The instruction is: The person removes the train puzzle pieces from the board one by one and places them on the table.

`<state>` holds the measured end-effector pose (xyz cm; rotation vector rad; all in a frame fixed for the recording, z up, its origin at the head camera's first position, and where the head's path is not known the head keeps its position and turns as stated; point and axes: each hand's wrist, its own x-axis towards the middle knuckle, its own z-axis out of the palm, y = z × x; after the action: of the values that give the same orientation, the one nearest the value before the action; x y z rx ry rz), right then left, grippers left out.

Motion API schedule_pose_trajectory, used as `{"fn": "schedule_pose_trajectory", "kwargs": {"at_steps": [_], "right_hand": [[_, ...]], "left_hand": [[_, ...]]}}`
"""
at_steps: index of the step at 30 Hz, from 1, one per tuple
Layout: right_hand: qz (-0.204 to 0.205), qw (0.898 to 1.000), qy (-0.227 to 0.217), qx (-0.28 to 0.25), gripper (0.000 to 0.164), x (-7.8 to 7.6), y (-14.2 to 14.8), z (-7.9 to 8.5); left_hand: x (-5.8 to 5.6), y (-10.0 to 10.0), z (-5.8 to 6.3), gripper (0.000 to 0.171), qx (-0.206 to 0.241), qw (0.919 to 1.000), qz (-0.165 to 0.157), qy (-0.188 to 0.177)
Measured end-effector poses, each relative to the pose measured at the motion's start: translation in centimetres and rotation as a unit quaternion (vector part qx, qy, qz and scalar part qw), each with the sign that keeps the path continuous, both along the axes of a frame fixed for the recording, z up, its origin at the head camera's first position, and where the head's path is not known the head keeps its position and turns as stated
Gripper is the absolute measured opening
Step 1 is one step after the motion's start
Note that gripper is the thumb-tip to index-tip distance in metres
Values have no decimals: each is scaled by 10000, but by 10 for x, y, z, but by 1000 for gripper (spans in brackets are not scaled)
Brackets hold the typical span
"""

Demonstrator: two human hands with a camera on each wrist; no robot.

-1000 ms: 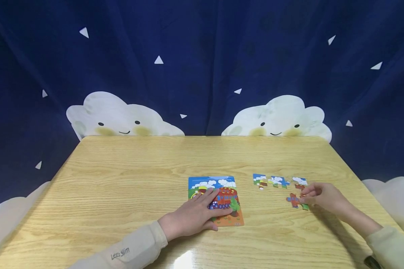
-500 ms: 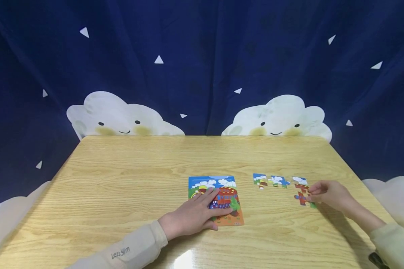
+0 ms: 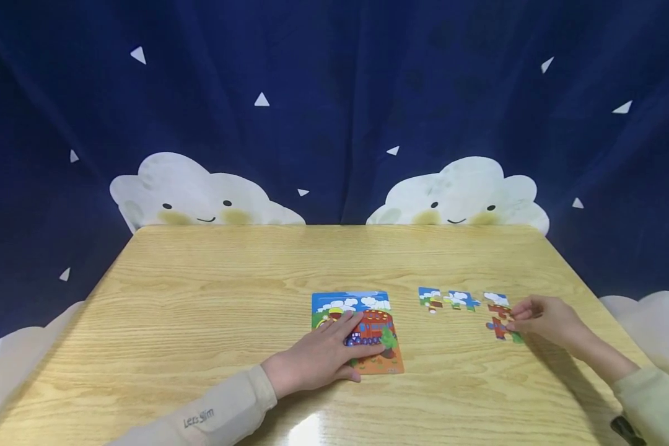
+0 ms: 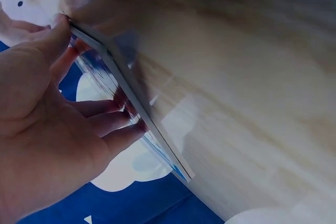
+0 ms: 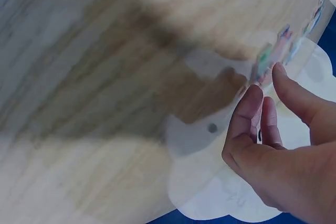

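Red puzzle piece (image 3: 498,328) on the table (image 3: 201,279), immediately left of the right hand (image 3: 549,322) at the thumb tip, long axis unclear. Right fingers (image 5: 244,113) bent, pinch not discernible; left hand (image 3: 318,359) farther off, fingers straight across the picture board (image 3: 375,325).

The left grip (image 4: 55,129) is resting its fingers on a thin board (image 4: 132,95), which is lying on the glossy desk (image 4: 257,93); a blue curtain (image 4: 142,205) with white clouds (image 4: 118,174) is showing beyond.
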<state>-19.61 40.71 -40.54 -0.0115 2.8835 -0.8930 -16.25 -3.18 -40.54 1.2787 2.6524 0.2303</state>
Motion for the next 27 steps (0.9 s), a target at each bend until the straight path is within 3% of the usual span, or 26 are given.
{"fn": "schedule_pose_trajectory", "kwargs": {"at_steps": [6, 13, 20, 27], "right_hand": [[17, 9993, 219, -297, 30, -4, -13, 11], [356, 9924, -134, -1167, 31, -11, -68, 17], [761, 9770, -558, -1913, 26, -19, -137, 13], [1224, 9572, -826, -2490, 20, -24, -188, 7]], "left_hand": [[-1, -1, -1, 58, 26, 9999, -72, 150], [-1, -3, -1, 58, 181, 9997, -75, 122], [2, -15, -3, 59, 490, 9988, -20, -12], [6, -31, -4, 56, 669, 9977, -37, 63]]}}
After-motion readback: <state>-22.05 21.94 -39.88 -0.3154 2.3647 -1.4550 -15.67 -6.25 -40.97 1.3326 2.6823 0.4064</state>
